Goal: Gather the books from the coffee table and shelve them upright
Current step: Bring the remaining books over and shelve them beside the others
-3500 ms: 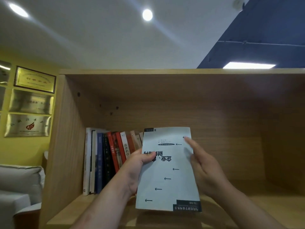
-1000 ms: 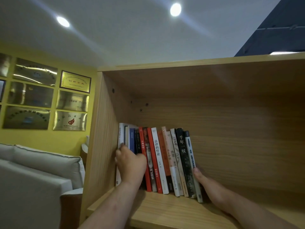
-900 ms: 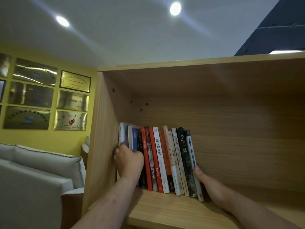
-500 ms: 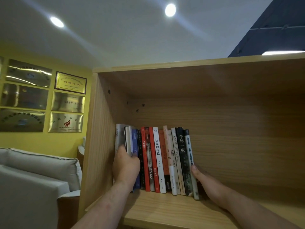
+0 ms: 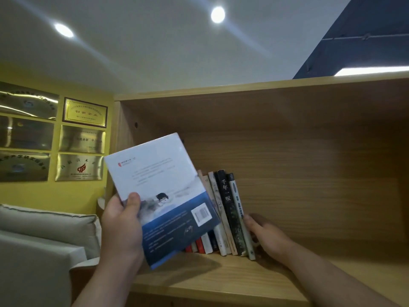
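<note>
My left hand grips a white and blue book by its left edge, thumb on the back cover with a barcode. The book is tilted and held in front of the left part of a wooden shelf, hiding much of the row behind it. A row of books stands on the shelf, leaning slightly left. My right hand rests against the rightmost book of the row, fingers partly hidden behind it.
To the right of the row, the shelf compartment has a wide bare stretch of board. A grey sofa stands at the lower left. Framed metal plaques hang on the yellow wall.
My left hand, which was at the leftmost books in the row, now holds the white and blue book out in front of the shelf. My right hand stays at the row's right end.
</note>
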A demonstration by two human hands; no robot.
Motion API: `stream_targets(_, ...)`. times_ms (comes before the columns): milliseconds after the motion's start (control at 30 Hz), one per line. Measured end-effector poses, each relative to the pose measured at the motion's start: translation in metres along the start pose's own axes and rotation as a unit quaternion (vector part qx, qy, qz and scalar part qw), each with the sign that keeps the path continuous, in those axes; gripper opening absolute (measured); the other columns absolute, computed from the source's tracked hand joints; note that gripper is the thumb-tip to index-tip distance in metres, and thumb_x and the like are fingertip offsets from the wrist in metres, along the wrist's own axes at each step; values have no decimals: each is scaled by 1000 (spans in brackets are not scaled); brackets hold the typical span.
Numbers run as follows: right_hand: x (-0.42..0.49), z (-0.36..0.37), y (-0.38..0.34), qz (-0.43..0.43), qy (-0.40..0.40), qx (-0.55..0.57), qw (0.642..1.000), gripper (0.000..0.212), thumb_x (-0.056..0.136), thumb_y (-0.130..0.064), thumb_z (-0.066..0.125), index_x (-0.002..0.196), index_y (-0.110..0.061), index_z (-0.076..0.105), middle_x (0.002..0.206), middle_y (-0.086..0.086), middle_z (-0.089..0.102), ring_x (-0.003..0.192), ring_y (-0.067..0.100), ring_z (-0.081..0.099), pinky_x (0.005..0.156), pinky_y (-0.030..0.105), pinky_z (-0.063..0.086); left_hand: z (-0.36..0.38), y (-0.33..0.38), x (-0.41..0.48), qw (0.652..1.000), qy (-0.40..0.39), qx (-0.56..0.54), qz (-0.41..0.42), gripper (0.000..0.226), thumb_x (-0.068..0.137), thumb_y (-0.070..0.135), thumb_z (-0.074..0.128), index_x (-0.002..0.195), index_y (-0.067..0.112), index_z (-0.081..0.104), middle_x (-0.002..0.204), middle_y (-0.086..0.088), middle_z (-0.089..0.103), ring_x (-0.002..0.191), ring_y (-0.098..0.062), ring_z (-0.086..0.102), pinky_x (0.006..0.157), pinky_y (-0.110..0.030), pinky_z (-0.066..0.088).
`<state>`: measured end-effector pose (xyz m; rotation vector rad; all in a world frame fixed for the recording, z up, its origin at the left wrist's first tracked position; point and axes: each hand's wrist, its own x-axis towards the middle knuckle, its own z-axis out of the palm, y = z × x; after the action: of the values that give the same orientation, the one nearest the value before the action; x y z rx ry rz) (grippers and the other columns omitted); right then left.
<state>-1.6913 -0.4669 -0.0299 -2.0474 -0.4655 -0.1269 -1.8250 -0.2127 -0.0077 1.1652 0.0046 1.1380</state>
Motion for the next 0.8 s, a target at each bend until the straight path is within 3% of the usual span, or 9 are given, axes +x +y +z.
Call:
stream_targets(133, -8, -3, -4, -31, 125, 126, 984, 28, 100, -53, 46, 106, -33, 65, 108, 7, 72, 96, 25, 71, 74, 43, 61, 22, 0, -12, 976, -116, -111, -144, 21, 104, 30, 48, 116, 23, 64, 108, -5, 77, 97, -35, 74, 93, -63, 53)
stream_targets(200, -23, -13, -16, -82, 194, 161, 964, 28, 104, -43, 45, 99, -26, 67, 105, 8, 73, 97, 23, 68, 80, 37, 56, 31, -4, -16, 951, -171, -145, -212, 24, 104, 28, 48, 118, 20, 64, 113, -8, 76, 102, -38, 73, 101, -65, 47)
stream_targets(300, -47, -25, -29, -76, 72, 265, 959, 44, 100, -49, 44, 113, -15, 69, 112, 12, 76, 105, 30, 70, 94, 45, 56, 52, -9, -29, 919, -235, -155, -275, 26, 104, 27, 46, 120, 19, 65, 117, -10, 75, 106, -39, 71, 103, -62, 47)
stream_targets(367, -64, -30, -33, -36, -29, 275, 960, 44, 90, -40, 65, 123, -11, 63, 113, 13, 77, 105, 36, 73, 92, 48, 57, 71, -8, -42, 907, -280, -151, -276, 26, 104, 25, 45, 121, 18, 64, 116, -10, 75, 104, -37, 73, 99, -59, 51)
stream_targets(467, -77, -46, -31, -38, -4, 279, 959, 46, 83, -21, 77, 124, -8, 60, 108, 15, 78, 96, 37, 75, 77, 44, 60, 91, -9, -50, 925, -310, -72, -206, 25, 104, 26, 47, 121, 22, 64, 116, -6, 75, 104, -30, 73, 94, -51, 55)
stream_targets(567, -86, -75, -31, -53, 120, 255, 958, 23, 92, -15, 69, 114, -11, 63, 96, 13, 80, 82, 33, 77, 63, 39, 61, 89, -21, -35, 955, -280, 81, -52, 27, 102, 28, 51, 128, 26, 58, 124, 1, 65, 114, -18, 62, 88, -31, 53)
stream_targets(667, -83, -92, -29, -62, 226, 187, 954, 18, 92, -18, 72, 107, -13, 65, 94, 10, 77, 80, 31, 75, 66, 41, 61, 69, -43, -8, 943, -132, 299, 61, 39, 93, 31, 65, 129, 21, 54, 126, -1, 52, 122, -22, 51, 95, -36, 48)
stream_targets(733, -75, -88, -30, -58, 252, 107, 960, 14, 93, -21, 71, 104, -16, 63, 93, 4, 73, 81, 24, 72, 62, 35, 57, 58, -63, 6, 939, -69, 336, -8, 51, 83, 36, 74, 124, 19, 49, 127, -5, 48, 122, -28, 49, 98, -47, 50)
stream_targets(800, -62, -72, -29, -47, 262, 18, 964, 11, 95, -22, 68, 102, -20, 60, 91, -2, 68, 79, 14, 66, 55, 25, 49, 52, -78, 15, 954, -62, 267, -124, 62, 78, 41, 79, 125, 17, 46, 125, -8, 56, 108, -27, 61, 86, -47, 57)
